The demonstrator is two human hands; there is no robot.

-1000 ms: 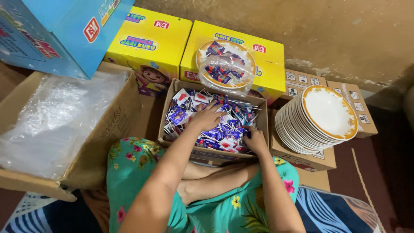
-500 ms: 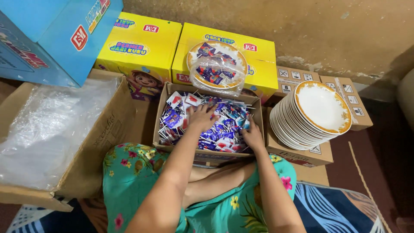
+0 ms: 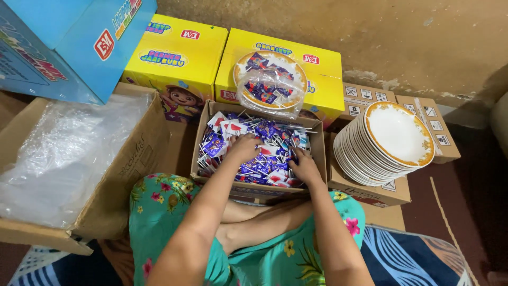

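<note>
Both hands stay buried in the wrapped lollipops (image 3: 264,153) in the centre box (image 3: 317,159); only the view has shifted. Left hand (image 3: 244,148) clenched on a bunch, right hand (image 3: 305,167) grip unclear. Plate stack (image 3: 386,143) at right.

Home floor packing corner: stacked cartons (image 3: 174,50), plate stack (image 3: 383,143), bare cement wall (image 3: 370,37).

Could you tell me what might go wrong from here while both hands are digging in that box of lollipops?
The stack of plates leans sideways on a cardboard box beside the right hand; an elbow bump could slide it off. The wrapped plate of sweets sits loose on the yellow box just behind the lollipop box and might tip in. The left hand could flick lollipops over the low rim.
</note>
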